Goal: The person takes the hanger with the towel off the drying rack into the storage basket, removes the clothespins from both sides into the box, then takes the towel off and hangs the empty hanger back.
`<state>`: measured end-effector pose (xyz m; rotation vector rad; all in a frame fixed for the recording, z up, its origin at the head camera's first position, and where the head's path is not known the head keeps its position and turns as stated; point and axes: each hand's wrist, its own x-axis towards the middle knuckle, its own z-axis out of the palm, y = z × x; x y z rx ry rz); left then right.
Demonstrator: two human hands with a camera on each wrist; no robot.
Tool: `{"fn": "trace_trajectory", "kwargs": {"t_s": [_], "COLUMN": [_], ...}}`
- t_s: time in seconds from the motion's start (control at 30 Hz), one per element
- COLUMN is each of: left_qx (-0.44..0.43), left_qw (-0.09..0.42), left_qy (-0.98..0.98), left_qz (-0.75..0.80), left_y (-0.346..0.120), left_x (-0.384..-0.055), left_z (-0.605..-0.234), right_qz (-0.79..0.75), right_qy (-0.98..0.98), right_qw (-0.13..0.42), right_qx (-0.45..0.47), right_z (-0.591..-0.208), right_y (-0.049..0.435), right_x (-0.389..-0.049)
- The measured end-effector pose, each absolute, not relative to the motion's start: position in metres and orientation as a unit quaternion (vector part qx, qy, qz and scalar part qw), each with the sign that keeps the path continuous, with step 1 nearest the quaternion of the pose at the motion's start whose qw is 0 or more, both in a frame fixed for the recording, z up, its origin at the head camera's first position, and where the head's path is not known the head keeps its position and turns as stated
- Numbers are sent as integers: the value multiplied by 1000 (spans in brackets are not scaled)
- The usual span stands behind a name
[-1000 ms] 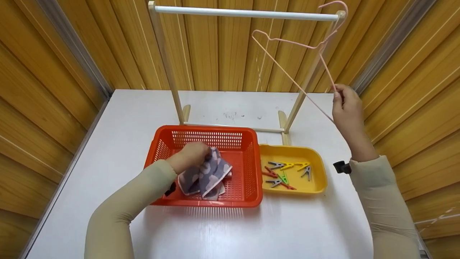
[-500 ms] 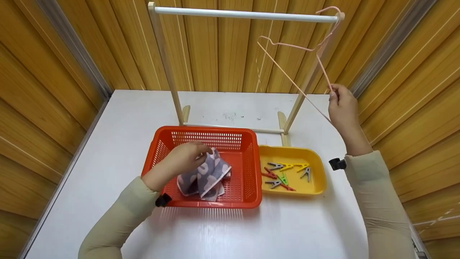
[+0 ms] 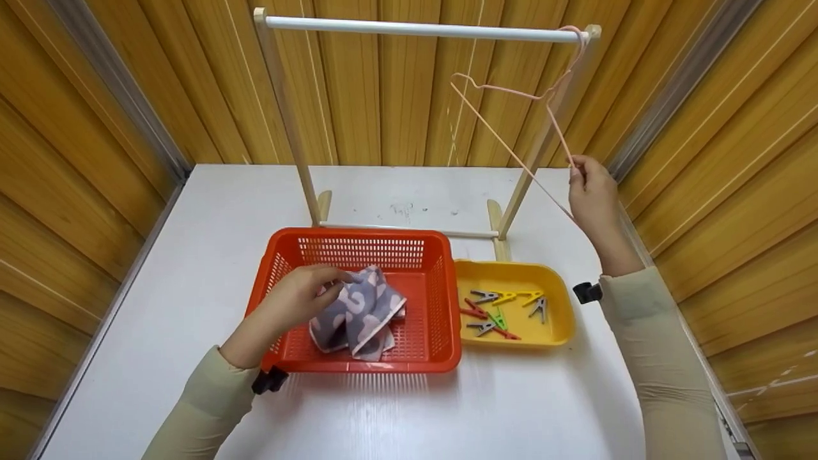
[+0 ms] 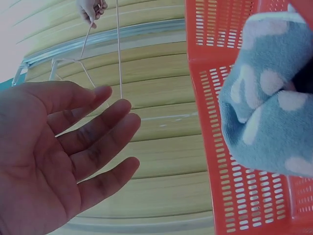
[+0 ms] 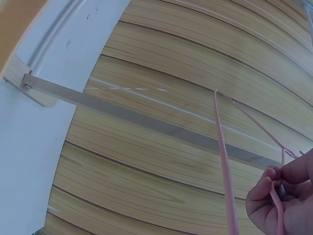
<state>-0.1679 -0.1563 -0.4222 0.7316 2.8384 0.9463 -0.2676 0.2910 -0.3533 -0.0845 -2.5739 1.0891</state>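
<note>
My left hand point(image 3: 295, 299) hovers over the left part of a red basket point(image 3: 452, 338), fingers relaxed and holding nothing. Beside and below its fingertips, a grey-purple towel point(image 3: 365, 310) with pale pink patches lies crumpled in the basket; in the left wrist view the towel point(image 4: 264, 112) is apart from the fingers. On the right, my right hand point(image 3: 594, 195) pinches one end of a pink wire hanger point(image 3: 511, 91). The hanger's hook overlaps the right end of the rack's white rod point(image 3: 409, 27); whether it bears on the rod I cannot tell.
A yellow tray point(image 3: 543, 333) with several clothespins point(image 3: 498, 318) stands against the basket's right side. Behind both stands the rack, with wooden posts point(image 3: 287, 115) on a white table point(image 3: 160, 268). Wood-patterned walls close in the back and sides.
My left hand has let go of the towel and drawn back leftward. My right hand has lowered the hanger and brought it slightly left, its hook now at the rod.
</note>
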Motion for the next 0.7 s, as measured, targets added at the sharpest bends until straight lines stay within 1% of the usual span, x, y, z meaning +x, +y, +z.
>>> {"fn": "trace_trajectory", "kwargs": {"t_s": [0.3, 0.4, 0.7], "left_qx": [212, 208, 203], "left_qw": [38, 36, 2], "left_qy": [928, 931, 935], "left_qz": [305, 297, 291], "left_y": [-167, -169, -172], "left_x": [-167, -168, -176], "left_z": [-425, -426, -421], "right_qz": [375, 371, 366], "right_qy": [-911, -911, -911], "right_qw": [170, 178, 190], "right_qx": [-25, -20, -28], "right_z": [-356, -357, -353], "right_y": [295, 296, 300], "right_x": [-271, -271, -265]}}
